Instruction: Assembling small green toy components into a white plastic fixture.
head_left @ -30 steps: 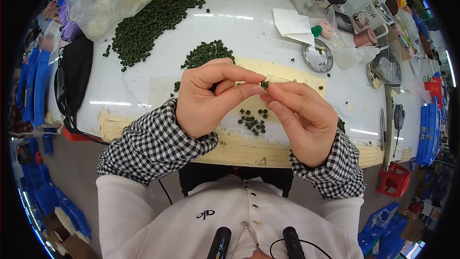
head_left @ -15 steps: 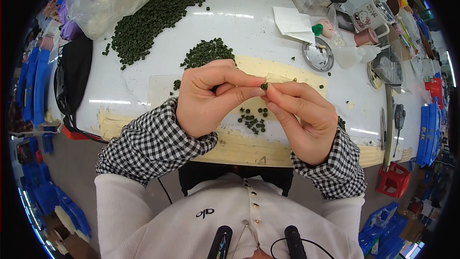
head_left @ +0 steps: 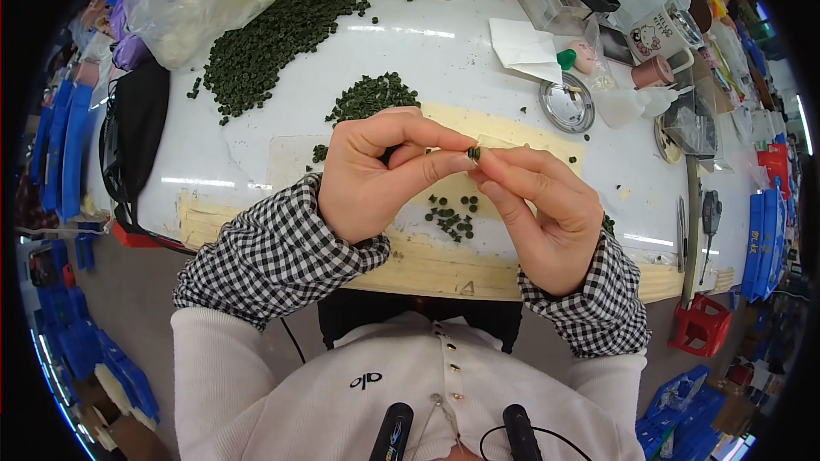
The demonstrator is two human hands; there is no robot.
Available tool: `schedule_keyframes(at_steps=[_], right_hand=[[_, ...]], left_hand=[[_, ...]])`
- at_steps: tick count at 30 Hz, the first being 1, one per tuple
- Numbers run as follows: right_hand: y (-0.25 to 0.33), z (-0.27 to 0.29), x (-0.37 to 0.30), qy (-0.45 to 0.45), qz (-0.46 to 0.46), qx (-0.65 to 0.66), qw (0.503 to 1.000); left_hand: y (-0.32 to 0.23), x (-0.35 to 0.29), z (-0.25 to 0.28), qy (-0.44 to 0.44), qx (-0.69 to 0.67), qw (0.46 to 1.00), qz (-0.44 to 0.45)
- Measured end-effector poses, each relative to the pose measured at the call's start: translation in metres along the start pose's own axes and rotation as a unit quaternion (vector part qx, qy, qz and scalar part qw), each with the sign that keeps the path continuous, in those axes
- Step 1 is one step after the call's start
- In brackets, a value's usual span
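Pinching one small dark-green piece with their fingertips, the left hand and right hand meet over the pale yellow sheet. A low green heap lies just left of that sheet, a larger heap farther left beyond.
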State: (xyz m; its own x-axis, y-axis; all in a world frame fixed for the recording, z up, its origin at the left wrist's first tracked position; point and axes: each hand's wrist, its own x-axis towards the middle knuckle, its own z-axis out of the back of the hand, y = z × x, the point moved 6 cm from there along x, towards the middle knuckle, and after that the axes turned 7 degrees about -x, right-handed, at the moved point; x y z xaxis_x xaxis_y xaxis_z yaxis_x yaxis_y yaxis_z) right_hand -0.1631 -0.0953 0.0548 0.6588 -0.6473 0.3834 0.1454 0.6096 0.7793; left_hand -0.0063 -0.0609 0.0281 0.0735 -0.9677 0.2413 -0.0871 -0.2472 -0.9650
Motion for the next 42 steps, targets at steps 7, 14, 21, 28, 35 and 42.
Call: schedule_keyframes(at_steps=[7,14,21,28,35,42], right_hand=[[0.000,0.000,0.000,0.000,0.006,0.000,1.000],[0.002,0.006,0.000,-0.023,0.016,-0.033,0.999],[-0.008,0.053,0.007,-0.114,-0.021,-0.204,0.972],[-0.022,0.035,0.010,-0.035,-0.027,-0.231,0.972],[-0.020,0.032,0.009,-0.036,-0.018,-0.226,0.973],[-0.021,0.030,0.008,-0.034,-0.017,-0.223,0.974]], left_hand=[[0.001,-0.001,0.000,-0.006,-0.009,1.000,0.009],[0.001,0.001,-0.001,-0.004,-0.006,1.000,0.012],[0.001,0.001,-0.001,-0.007,0.008,1.000,0.008],[0.004,0.000,-0.002,0.002,0.022,1.000,0.004],[0.005,-0.001,-0.004,0.006,0.020,0.999,0.028],[0.005,-0.001,-0.005,0.012,0.024,0.999,0.021]])
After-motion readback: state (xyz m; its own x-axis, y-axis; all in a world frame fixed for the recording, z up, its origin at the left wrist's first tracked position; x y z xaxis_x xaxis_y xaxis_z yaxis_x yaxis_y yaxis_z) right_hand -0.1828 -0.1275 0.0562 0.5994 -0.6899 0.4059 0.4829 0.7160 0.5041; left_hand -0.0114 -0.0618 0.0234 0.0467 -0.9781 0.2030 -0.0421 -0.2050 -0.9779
